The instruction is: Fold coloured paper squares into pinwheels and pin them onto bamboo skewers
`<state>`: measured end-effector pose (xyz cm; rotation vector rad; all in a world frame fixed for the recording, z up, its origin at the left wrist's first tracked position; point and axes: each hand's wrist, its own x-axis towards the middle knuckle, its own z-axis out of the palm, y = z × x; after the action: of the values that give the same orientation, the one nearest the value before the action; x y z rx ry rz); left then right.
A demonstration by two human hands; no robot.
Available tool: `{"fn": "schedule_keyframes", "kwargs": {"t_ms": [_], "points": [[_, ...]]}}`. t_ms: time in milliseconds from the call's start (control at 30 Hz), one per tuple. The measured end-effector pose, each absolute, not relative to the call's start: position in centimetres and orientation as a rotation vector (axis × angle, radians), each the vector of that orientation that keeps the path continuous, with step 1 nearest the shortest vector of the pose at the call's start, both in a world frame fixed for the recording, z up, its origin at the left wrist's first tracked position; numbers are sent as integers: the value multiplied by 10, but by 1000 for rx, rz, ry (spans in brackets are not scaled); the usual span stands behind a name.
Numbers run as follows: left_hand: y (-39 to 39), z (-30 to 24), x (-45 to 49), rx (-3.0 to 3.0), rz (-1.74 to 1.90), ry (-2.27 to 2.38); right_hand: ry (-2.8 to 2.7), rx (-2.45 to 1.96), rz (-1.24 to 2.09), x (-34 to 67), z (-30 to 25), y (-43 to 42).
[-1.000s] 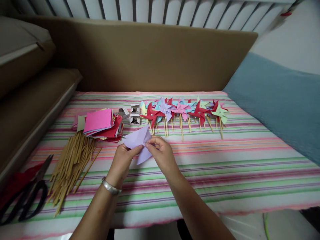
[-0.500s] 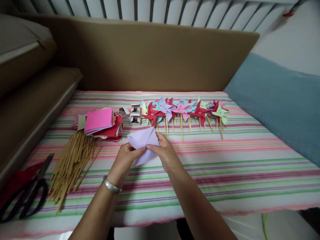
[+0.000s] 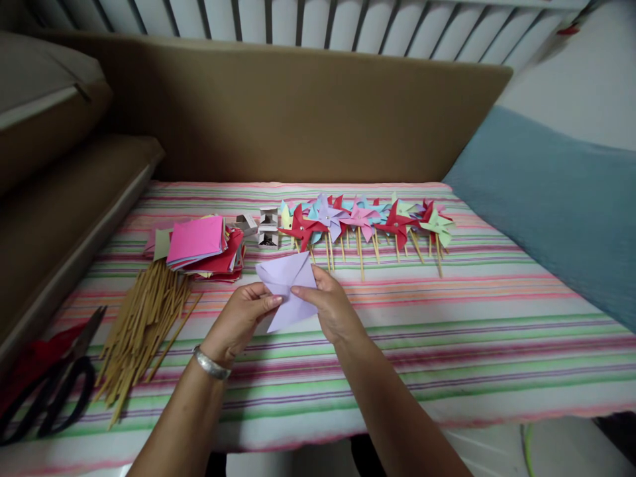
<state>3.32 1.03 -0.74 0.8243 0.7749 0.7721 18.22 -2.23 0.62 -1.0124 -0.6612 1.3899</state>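
Observation:
A lavender sheet of paper, with corners folded toward its middle, is held above the striped cloth. My right hand pinches it from the right, the thumb pressed near the centre and the fingers behind. My left hand, with a silver bracelet at the wrist, grips the left edge between thumb and fingers. Just beyond the paper lie finished paper pinwheels in red, pink, lavender, blue and green on sticks. Two small open boxes stand beside them; one has small dark items inside.
Coloured paper squares are stacked at the left. Below them lies a pile of thin wooden sticks, with black-handled scissors farther left. A brown panel rises behind the striped cloth; a blue cushion-like surface borders the right.
My left hand has slid back to the left, its thumb moving off the paper's centre toward the edge. My right thumb stays at the centre.

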Motion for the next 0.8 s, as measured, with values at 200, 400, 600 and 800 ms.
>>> {"fn": "schedule_keyframes", "kwargs": {"t_ms": [200,400,600,800], "points": [[10,-5,35,853,796,841,-686,-1030,1366,181,6,-23],[10,-6,36,851,823,882,-711,-1010,1360,180,3,-23],[10,-5,39,771,827,758,-695,-1064,1287,179,0,-22],[6,-4,48,727,896,795,-682,-1093,1231,172,-2,-20]]}}
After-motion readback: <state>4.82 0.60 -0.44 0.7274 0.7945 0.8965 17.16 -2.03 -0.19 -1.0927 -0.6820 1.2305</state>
